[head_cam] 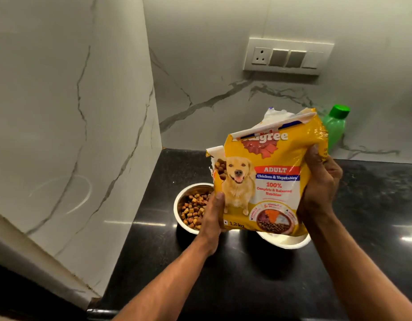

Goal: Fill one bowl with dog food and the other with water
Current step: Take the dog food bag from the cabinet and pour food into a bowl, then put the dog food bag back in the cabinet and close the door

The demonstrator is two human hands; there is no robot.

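I hold a yellow dog food bag (270, 181) upright above the black counter, its top torn open with kibble showing at the torn left edge. My left hand (213, 214) grips its lower left corner and my right hand (318, 188) grips its right side. Below the bag on the left stands a steel bowl (182, 202) holding brown and orange kibble. A second steel bowl (290, 242) sits to the right, mostly hidden behind the bag; its contents are hidden. A green bottle (334, 128) with a green cap stands behind the bag against the wall.
The black counter (246, 274) ends at a white marble wall (73, 112) on the left and a marble backsplash behind. A switch and socket panel (286, 57) is mounted on the backsplash. The counter's front edge runs at the bottom left.
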